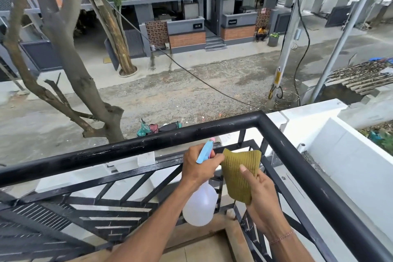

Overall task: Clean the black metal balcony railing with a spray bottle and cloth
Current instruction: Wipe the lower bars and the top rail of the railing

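Observation:
The black metal railing [131, 148] runs across the view and turns a corner at the upper right, with slanted bars below its top rail. My left hand [196, 166] grips the neck of a translucent white spray bottle [200, 206] with a blue and pink trigger head, its nozzle aimed toward the corner. My right hand [260, 195] holds an olive-green ribbed cloth [240, 176] spread just right of the nozzle, thumb pressed on its front. Both hands hover inside the railing, just below the top rail.
A tiled balcony floor [202, 249] lies below my arms. White parapet walls [340, 155] sit outside the corner on the right. Beyond the rail are a tree [70, 59], a gravel street, a utility pole [282, 59] and hanging cables.

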A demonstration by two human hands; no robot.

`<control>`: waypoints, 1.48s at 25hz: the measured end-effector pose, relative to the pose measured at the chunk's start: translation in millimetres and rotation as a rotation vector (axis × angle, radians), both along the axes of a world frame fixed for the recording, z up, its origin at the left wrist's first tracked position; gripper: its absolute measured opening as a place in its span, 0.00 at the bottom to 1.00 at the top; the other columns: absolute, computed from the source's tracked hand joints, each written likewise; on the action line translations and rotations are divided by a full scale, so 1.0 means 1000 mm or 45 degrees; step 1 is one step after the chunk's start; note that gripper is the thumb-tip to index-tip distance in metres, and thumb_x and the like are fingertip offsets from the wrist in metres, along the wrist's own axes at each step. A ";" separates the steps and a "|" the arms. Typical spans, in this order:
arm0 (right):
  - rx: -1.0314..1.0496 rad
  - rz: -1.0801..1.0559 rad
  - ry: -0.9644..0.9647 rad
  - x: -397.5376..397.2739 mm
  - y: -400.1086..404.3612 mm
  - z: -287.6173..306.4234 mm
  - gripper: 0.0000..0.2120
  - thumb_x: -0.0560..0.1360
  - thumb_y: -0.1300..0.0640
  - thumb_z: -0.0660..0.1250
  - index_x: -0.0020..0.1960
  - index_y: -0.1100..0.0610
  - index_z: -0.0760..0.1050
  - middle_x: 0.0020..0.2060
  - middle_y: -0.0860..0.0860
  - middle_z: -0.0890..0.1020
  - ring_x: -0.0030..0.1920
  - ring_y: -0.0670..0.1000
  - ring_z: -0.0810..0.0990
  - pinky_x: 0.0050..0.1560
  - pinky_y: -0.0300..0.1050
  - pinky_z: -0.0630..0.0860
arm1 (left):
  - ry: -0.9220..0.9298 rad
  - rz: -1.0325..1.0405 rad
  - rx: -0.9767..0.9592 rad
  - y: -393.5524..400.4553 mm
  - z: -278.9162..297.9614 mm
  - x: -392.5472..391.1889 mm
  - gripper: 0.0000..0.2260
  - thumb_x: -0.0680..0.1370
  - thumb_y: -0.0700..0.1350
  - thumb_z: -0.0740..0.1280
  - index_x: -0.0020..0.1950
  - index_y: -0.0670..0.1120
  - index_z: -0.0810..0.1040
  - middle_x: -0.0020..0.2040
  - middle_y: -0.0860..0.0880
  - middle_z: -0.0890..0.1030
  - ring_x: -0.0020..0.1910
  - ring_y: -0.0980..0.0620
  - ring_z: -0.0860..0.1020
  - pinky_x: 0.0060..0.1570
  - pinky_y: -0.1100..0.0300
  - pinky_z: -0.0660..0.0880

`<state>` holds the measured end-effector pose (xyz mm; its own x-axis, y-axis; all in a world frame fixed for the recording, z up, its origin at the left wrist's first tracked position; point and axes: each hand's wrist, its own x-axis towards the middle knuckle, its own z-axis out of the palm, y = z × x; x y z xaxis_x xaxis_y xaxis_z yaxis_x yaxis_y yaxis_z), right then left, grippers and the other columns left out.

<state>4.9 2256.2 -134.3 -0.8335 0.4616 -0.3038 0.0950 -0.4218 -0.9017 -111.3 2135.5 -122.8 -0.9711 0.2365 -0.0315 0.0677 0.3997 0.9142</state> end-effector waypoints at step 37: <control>2.072 0.712 -0.323 -0.151 0.071 0.031 0.40 0.82 0.40 0.57 0.82 0.61 0.42 0.80 0.63 0.47 0.80 0.63 0.41 0.78 0.58 0.39 | -0.027 0.054 0.066 -0.004 -0.003 -0.033 0.11 0.71 0.46 0.72 0.31 0.50 0.74 0.29 0.51 0.76 0.31 0.52 0.76 0.33 0.43 0.81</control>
